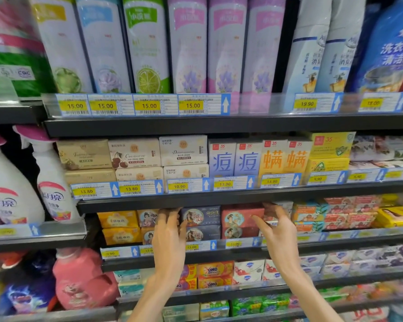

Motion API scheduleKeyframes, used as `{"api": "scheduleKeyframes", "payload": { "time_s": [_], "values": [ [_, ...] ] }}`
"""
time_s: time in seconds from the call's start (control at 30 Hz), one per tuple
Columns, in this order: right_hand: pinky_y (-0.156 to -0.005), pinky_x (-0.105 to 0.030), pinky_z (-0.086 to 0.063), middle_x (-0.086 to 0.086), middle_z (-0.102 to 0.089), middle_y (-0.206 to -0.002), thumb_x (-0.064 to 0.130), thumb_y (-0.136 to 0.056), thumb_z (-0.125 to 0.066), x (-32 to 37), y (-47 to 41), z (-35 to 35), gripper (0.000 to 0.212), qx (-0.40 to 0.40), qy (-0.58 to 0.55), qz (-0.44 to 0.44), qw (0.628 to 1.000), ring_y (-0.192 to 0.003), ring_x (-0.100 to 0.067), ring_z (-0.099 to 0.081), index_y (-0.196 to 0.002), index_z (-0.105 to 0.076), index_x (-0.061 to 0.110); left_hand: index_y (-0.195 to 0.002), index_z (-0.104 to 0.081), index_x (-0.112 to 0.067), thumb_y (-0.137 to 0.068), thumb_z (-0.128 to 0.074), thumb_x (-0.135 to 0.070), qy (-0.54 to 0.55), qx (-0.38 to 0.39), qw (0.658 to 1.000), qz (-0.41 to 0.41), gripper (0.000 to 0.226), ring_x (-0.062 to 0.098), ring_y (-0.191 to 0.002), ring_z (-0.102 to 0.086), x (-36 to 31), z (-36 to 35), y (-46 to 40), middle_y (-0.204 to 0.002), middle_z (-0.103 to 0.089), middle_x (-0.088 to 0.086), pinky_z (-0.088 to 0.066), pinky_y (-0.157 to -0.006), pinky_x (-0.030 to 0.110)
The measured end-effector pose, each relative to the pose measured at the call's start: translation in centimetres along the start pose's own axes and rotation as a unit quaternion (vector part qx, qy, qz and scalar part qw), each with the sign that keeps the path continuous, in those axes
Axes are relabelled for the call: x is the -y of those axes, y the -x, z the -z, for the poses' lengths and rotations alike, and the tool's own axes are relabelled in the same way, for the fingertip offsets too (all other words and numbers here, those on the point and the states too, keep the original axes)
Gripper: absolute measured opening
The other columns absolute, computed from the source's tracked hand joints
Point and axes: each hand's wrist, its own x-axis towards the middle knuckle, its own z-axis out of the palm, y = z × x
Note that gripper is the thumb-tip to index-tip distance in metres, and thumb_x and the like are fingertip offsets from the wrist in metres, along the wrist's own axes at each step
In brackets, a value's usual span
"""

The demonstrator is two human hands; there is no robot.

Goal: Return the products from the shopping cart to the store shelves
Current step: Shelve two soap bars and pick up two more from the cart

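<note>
Shelf edge (pixel 172 202) above both hands.

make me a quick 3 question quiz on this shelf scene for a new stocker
1. True or false: both hands reach into the soap shelf that lies under the shelf with the 13.90 price tags.
2. Which boxes sit directly between the left hand and the right hand?
A. green lime spray cans
B. dark blue boxes and red boxes
C. pink detergent jugs
3. Fill in: the four yellow tags under the tall spray cans on the top shelf all read ____.

Key
1. True.
2. B: the dark blue boxes and red boxes.
3. 15.00, as on the price tags.
</note>
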Motion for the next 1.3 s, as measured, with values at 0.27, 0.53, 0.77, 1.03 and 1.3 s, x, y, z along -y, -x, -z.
{"api": "scheduleKeyframes", "payload": {
  "time_s": [0.27, 0.53, 0.77, 1.03, 1.3],
  "values": [
    [-0.084, -0.029, -0.042, 0.004, -0.048, -0.111, 0.024, -0.091, -0.07, 0.3, -0.3, -1.5, 0.033, -0.041, 0.107, 0.011, 0.993, -0.098, -0.019, -0.055, -0.117, -0.052, 0.015, -0.126, -0.062, -0.02, -0.089, -0.073, -0.02, -0.021, -0.001, 1.0, -0.009, 0.039, 0.027, -0.108, -0.064, 0.5, -0.1, 0.0, -0.124, -0.061, 0.007, -0.056, -0.085, 0.038],
    [-0.08, -0.044, -0.053, -0.013, -0.054, -0.118, 0.03, -0.089, -0.07, -0.3, -1.0, -2.4, 0.041, -0.056, 0.181, -0.003, 0.982, -0.1, -0.037, -0.059, -0.113, -0.049, 0.005, -0.125, -0.062, -0.02, -0.089, -0.073, -0.023, -0.039, 0.004, 0.999, -0.009, 0.038, 0.027, -0.108, -0.065, 0.5, 0.0, -0.2, -0.124, -0.062, 0.007, -0.056, -0.082, 0.038],
    [-0.063, -0.039, -0.055, -0.005, -0.044, -0.12, 0.04, -0.086, -0.071, 0.8, 0.5, -3.4, 0.048, -0.027, 0.204, 0.052, 0.977, -0.076, -0.026, -0.063, -0.119, -0.045, 0.017, -0.124, -0.06, -0.023, -0.09, -0.07, -0.026, -0.034, 0.008, 0.999, -0.011, 0.035, 0.026, -0.1, -0.066, 0.5, 0.1, -0.3, -0.121, -0.062, 0.005, -0.058, -0.077, 0.04],
    [-0.08, -0.035, -0.057, 0.003, -0.066, -0.106, 0.03, -0.091, -0.062, 0.7, 2.9, -6.4, 0.023, 0.035, 0.247, 0.246, 0.937, -0.097, -0.022, -0.064, -0.11, -0.07, 0.018, -0.124, -0.061, -0.023, -0.088, -0.074, -0.026, -0.035, 0.016, 0.999, -0.025, 0.039, 0.025, -0.103, -0.066, 1.0, -0.1, 0.0, -0.121, -0.061, 0.004, -0.059, -0.076, 0.039],
    [-0.08, -0.034, -0.055, 0.003, -0.065, -0.106, 0.023, -0.089, -0.069, 1.7, 3.0, -6.6, 0.02, 0.058, 0.235, 0.204, 0.948, -0.096, -0.021, -0.063, -0.109, -0.068, 0.018, -0.128, -0.057, -0.026, -0.089, -0.071, -0.024, -0.001, 0.029, 0.999, -0.035, 0.042, 0.016, -0.106, -0.062, 1.5, 1.4, 0.7, -0.122, -0.057, -0.004, -0.056, -0.082, 0.031]
  ]
}}
